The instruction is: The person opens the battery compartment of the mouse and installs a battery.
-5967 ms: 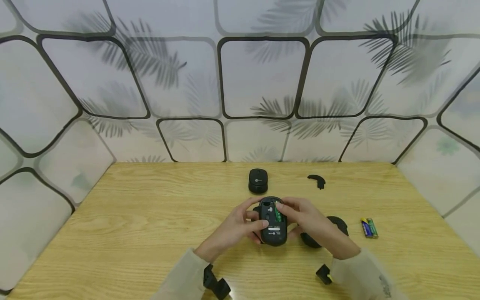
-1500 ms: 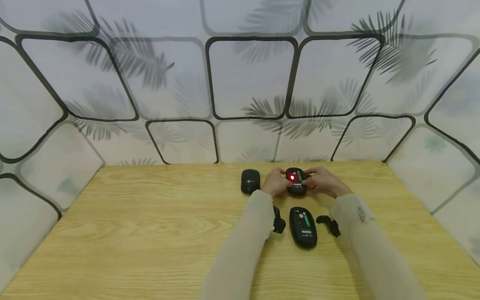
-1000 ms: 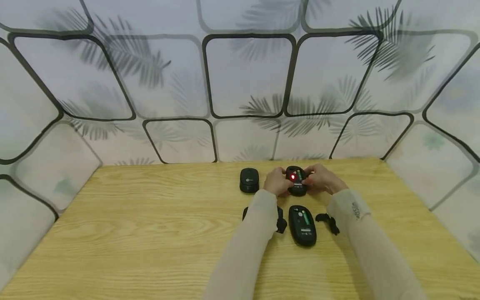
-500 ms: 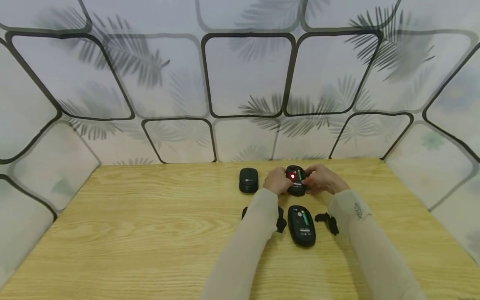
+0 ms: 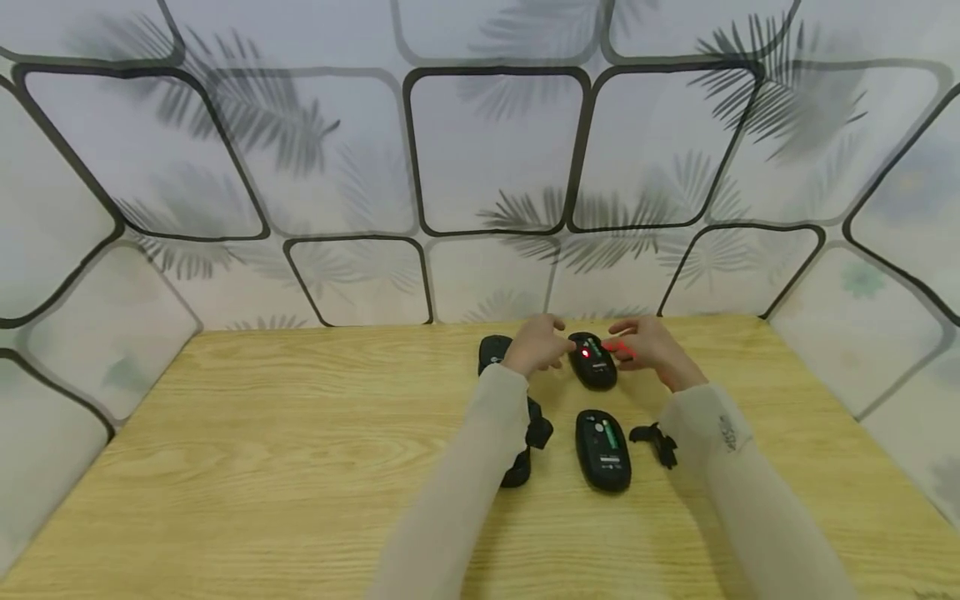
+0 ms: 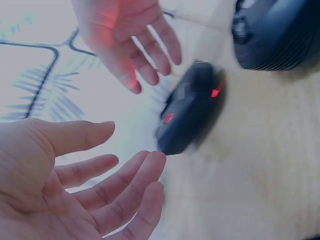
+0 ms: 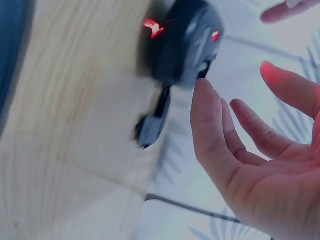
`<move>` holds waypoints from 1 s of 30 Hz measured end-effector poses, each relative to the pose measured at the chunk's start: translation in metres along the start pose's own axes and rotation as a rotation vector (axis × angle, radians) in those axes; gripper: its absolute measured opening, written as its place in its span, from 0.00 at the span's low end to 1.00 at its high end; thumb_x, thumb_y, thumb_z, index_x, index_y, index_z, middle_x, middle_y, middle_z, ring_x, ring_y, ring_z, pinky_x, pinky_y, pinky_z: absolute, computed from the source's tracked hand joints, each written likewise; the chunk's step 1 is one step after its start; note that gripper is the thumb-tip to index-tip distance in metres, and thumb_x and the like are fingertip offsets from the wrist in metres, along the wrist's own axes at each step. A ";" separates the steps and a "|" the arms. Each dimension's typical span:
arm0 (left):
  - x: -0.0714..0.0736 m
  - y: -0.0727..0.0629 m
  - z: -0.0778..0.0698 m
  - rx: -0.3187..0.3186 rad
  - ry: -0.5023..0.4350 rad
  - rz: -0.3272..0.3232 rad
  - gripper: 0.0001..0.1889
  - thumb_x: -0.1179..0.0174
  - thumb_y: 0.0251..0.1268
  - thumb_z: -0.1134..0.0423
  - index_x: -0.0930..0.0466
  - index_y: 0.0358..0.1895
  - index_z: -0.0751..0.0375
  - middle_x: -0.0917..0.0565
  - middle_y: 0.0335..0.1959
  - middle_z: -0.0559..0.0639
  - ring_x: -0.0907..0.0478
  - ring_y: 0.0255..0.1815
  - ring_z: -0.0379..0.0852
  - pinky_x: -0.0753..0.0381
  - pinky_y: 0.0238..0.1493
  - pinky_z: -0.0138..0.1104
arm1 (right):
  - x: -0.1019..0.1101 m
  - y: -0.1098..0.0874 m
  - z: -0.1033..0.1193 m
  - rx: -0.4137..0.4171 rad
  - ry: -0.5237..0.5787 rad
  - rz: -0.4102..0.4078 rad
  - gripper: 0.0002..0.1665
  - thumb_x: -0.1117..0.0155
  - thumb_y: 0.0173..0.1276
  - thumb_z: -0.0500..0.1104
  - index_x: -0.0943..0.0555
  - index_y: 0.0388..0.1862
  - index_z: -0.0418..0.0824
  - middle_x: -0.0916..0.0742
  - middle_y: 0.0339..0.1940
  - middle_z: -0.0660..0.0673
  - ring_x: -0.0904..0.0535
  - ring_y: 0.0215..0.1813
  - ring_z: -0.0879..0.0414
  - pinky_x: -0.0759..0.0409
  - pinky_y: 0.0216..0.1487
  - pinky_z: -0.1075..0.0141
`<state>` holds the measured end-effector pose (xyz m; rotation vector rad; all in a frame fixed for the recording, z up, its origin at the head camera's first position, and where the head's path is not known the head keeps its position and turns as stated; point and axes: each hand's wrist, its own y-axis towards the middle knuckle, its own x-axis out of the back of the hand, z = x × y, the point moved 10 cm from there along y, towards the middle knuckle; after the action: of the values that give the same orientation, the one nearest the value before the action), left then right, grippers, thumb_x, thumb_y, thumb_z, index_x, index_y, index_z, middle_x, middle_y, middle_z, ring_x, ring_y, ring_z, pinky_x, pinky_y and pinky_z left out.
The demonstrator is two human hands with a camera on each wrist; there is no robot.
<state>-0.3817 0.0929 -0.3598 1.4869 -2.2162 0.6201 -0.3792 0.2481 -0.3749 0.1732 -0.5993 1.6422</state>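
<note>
A black computer mouse (image 5: pixel 592 361) lies bottom-up on the table with its red light glowing and a green battery in its uncovered slot. My left hand (image 5: pixel 537 343) is just left of it, fingers spread and holding nothing. On its other side is my right hand (image 5: pixel 648 346), fingers loosely bent, with red light falling on them. The left wrist view shows both hands apart from the mouse (image 6: pixel 190 110). Nearer me rests a larger mouse (image 5: pixel 603 451), also bottom-up with a green battery showing. To its right is a black battery cover (image 5: pixel 656 444).
A third black mouse (image 5: pixel 492 352) stands upright at the back, partly behind my left hand. Under my left forearm a dark rounded object (image 5: pixel 516 473) pokes out. Another small black cover (image 7: pixel 152 130) lies beyond the lit mouse in the right wrist view. A patterned cloth wall (image 5: pixel 495 279) borders the table.
Both hands have let go of the smaller mouse and drawn apart; it now lies on the table. Six seconds ago they held a mouse nearer me, and two loose batteries lay at the right.
</note>
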 end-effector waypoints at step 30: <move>0.078 -0.020 0.048 0.030 -0.027 -0.131 0.24 0.43 0.75 0.66 0.30 0.70 0.69 0.16 0.51 0.66 0.14 0.41 0.57 0.11 0.42 0.44 | -0.066 0.016 0.046 0.002 0.162 0.131 0.29 0.43 0.78 0.37 0.36 0.72 0.25 0.26 0.69 0.27 0.25 0.65 0.33 0.18 0.62 0.48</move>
<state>-0.3946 0.0003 -0.3539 1.6490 -2.1178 0.5971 -0.3932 0.1675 -0.3691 0.0012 -0.4937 1.7637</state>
